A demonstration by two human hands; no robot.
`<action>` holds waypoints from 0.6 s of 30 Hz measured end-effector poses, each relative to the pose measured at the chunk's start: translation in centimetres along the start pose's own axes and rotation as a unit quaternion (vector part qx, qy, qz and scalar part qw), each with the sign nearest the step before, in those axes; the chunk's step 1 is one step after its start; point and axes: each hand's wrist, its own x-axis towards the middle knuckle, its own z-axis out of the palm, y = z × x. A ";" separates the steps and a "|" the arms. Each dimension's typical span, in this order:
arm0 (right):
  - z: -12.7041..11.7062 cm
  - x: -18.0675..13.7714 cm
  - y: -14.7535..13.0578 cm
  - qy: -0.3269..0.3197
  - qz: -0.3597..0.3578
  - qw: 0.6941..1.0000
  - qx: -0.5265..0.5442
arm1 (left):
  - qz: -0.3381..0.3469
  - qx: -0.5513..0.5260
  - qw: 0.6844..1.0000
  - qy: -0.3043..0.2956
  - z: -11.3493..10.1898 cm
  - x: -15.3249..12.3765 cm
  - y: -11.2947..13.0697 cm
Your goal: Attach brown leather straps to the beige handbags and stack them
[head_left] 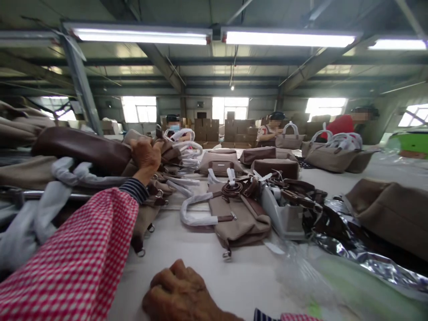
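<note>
My left hand [146,154] reaches out to the pile at the left, its fingers closed on a taupe handbag [133,136] there. Most of that bag is hidden behind the hand and other bags. My right hand [182,292] rests in a fist on the white table [160,249], with nothing showing in it. Between and beyond the hands lies a taupe handbag [240,223] with a paper-wrapped handle and a coiled brown strap [232,189] on top.
A grey bin [284,218] with brown straps stands right of the flat bag. Clear plastic [307,267] and a large taupe bag [391,214] lie further right. More bags [222,161] line the back, where several people work. A brown bag [83,149] tops the left pile.
</note>
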 end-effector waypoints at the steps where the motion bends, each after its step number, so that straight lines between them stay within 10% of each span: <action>1: -0.9 0.1 -0.3 -0.006 0.001 1.000 0.000 | -0.004 -0.006 1.000 0.015 -1.1 0.2 0.7; 12: -7.2 -1.3 -2.9 -0.004 -0.053 0.998 -0.025 | 0.176 -0.006 0.979 0.105 -12.2 -2.8 4.7; 18: -7.0 -1.1 -2.8 -0.029 -0.052 0.998 -0.012 | 0.146 -0.026 0.983 0.110 -16.2 -1.9 6.4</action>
